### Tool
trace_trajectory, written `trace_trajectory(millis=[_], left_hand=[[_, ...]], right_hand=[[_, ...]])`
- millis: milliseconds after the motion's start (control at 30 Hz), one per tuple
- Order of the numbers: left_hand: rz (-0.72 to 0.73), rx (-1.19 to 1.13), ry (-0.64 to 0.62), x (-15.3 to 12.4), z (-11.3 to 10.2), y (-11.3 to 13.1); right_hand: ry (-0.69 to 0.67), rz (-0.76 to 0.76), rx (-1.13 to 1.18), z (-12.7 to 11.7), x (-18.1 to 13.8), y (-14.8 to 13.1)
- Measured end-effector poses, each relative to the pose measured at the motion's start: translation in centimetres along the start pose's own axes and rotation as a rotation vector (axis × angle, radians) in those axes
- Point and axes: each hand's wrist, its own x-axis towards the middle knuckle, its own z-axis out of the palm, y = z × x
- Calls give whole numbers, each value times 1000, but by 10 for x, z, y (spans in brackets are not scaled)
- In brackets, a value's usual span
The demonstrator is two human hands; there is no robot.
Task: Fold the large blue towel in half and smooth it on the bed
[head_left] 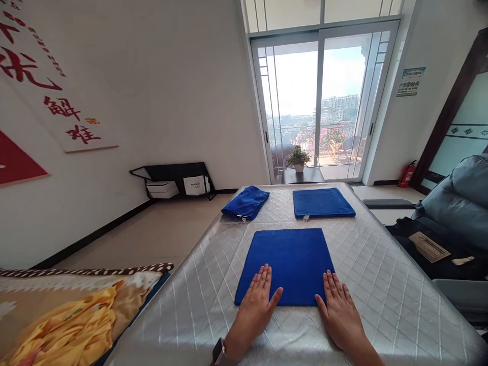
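Has the left hand laid flat over the near left of the front cloth, and the right hand flat across its near right edge; grips nothing with either, with fingers nearly together and thumbs spread inward. Lies, as cloth, on the silver cover, nearer than the left cloth and right cloth. Could ruck or skew the front cloth by pressing unevenly or pushing the palms inward; could slide it whole on a cover of such slick sheen. Cannot tell the pressure. Reads "解难" in red on the scroll. Shows print on the bag, card and notice, all too small to read, likewise on the far cloths' white tags.
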Motion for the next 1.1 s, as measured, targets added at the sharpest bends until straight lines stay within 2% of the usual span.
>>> trace_trajectory(millis=[100,167,267,333,400,633,733,833,1100], left_hand=[[260,-65,-72,4,3,63],[360,-105,-82,7,10,95],[373,-123,-65,9,21,111],[321,-103,-39,7,27,103],[240,-67,-20,1,30,85],[-136,30,-11,-34,24,-8],[-249,41,20,-50,23,-37],[-280,35,35,-59,23,-48],[-302,33,95,-60,25,-44]], right_hand=[[7,-28,-7,2,-1,4],[14,-81,-26,5,-1,7],[15,-126,-42,8,-2,10],[25,-100,-33,9,-1,9],[36,-63,-17,9,0,8],[30,-33,-2,9,1,6],[45,-43,-9,10,1,7],[43,-44,-27,10,2,7],[2,-45,-57,2,-1,14]])
